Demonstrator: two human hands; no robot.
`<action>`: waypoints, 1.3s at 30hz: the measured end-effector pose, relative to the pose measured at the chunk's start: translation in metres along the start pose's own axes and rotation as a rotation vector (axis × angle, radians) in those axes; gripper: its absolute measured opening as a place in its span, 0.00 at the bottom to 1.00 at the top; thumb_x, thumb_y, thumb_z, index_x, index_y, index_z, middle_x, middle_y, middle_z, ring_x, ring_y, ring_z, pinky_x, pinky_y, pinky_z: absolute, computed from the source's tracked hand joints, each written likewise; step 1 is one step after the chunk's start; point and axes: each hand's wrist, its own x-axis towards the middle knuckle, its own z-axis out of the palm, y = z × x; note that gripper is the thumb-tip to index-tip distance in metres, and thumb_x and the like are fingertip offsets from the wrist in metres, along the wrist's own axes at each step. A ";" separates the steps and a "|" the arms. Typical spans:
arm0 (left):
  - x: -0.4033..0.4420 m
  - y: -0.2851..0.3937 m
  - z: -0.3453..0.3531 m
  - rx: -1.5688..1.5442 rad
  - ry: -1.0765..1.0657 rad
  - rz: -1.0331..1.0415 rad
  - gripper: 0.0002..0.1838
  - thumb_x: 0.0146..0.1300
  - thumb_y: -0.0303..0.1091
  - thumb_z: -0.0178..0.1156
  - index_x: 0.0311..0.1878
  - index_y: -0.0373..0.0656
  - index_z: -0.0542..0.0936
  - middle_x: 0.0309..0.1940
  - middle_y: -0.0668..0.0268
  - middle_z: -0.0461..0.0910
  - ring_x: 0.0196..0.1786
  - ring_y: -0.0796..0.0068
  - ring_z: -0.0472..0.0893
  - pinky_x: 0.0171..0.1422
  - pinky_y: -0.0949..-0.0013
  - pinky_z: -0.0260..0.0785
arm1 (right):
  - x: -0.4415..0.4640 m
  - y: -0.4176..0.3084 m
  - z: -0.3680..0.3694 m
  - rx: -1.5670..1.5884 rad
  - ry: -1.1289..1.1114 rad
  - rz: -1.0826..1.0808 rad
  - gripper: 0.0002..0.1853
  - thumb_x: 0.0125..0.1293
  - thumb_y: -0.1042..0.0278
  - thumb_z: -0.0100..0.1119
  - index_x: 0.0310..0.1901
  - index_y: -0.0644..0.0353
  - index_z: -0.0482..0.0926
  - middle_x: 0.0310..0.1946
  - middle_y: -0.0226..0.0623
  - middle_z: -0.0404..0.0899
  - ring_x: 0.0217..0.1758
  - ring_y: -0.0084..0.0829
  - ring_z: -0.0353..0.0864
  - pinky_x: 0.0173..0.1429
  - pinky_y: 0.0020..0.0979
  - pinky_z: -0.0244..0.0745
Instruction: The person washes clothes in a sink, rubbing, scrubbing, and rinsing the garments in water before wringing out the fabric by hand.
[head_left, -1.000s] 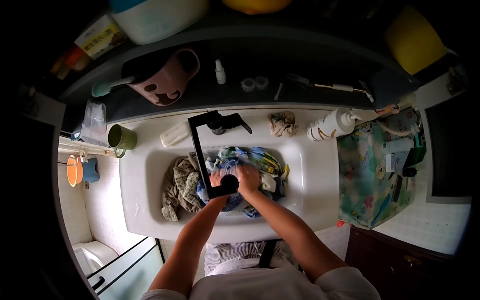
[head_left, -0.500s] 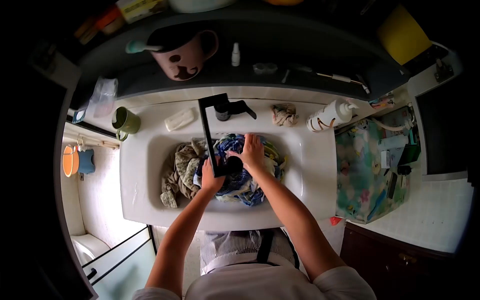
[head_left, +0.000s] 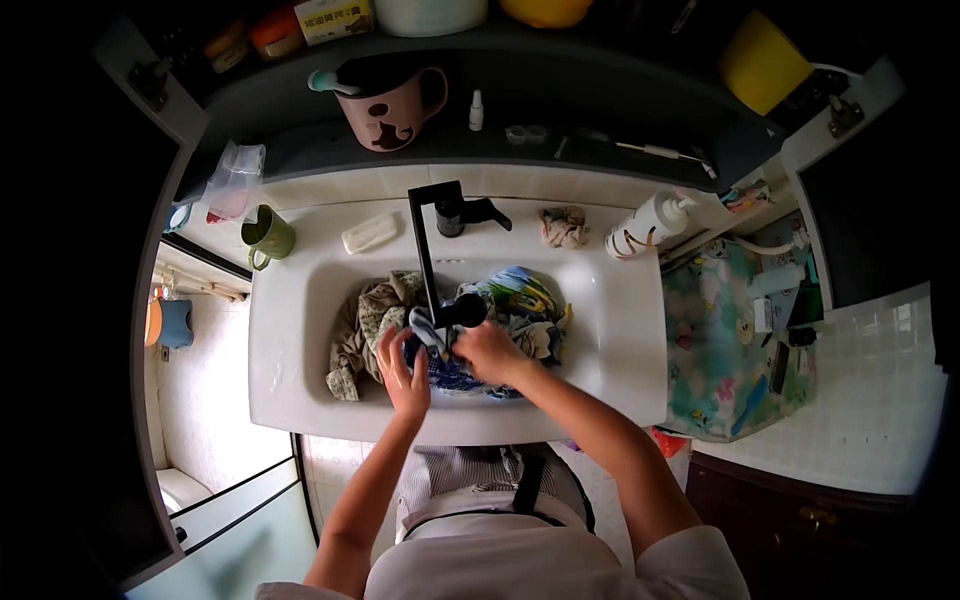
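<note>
A white sink (head_left: 612,320) holds a wet heap of clothes under a black faucet (head_left: 424,250). My right hand (head_left: 490,353) is closed on a blue patterned cloth (head_left: 447,378) below the spout; its fingertips are partly hidden. Just left of it, my left hand (head_left: 403,380) is raised with fingers apart, beside a lifted whitish-blue fold of cloth. Camouflage clothing (head_left: 365,315) lies bunched on the sink's left side. To the right rests a garment with blue, yellow and green streaks (head_left: 525,290).
Along the sink's back rim stand a green mug (head_left: 268,238), a soap bar (head_left: 370,233), a crumpled cloth (head_left: 564,227) and a white pump bottle (head_left: 648,226). A dark shelf above carries a pink mug (head_left: 385,120). The faucet spout overhangs the hands.
My left hand has come off the cloth and opened. My right hand has moved down and left, from lying spread to a closed grip. The blue cloth has shifted toward the front, showing the streaked garment.
</note>
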 end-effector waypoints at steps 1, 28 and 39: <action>0.006 -0.001 0.008 0.053 -0.024 -0.024 0.18 0.62 0.36 0.58 0.56 0.47 0.75 0.65 0.53 0.63 0.68 0.50 0.60 0.71 0.53 0.51 | -0.016 -0.010 0.004 0.015 0.029 -0.013 0.07 0.45 0.69 0.59 0.29 0.52 0.81 0.30 0.30 0.79 0.43 0.35 0.76 0.50 0.37 0.68; -0.005 -0.022 0.103 0.401 -0.017 0.279 0.10 0.58 0.40 0.56 0.33 0.45 0.81 0.37 0.59 0.76 0.46 0.54 0.71 0.54 0.52 0.58 | -0.028 -0.003 0.049 0.049 0.606 0.496 0.08 0.55 0.65 0.55 0.24 0.55 0.68 0.28 0.37 0.66 0.34 0.42 0.68 0.38 0.41 0.61; 0.084 -0.094 0.157 0.317 -0.124 0.182 0.15 0.60 0.40 0.58 0.24 0.41 0.72 0.18 0.58 0.71 0.25 0.51 0.72 0.36 0.53 0.65 | 0.061 0.066 0.101 0.013 0.581 0.738 0.08 0.49 0.60 0.59 0.27 0.53 0.74 0.27 0.37 0.74 0.33 0.41 0.76 0.36 0.42 0.71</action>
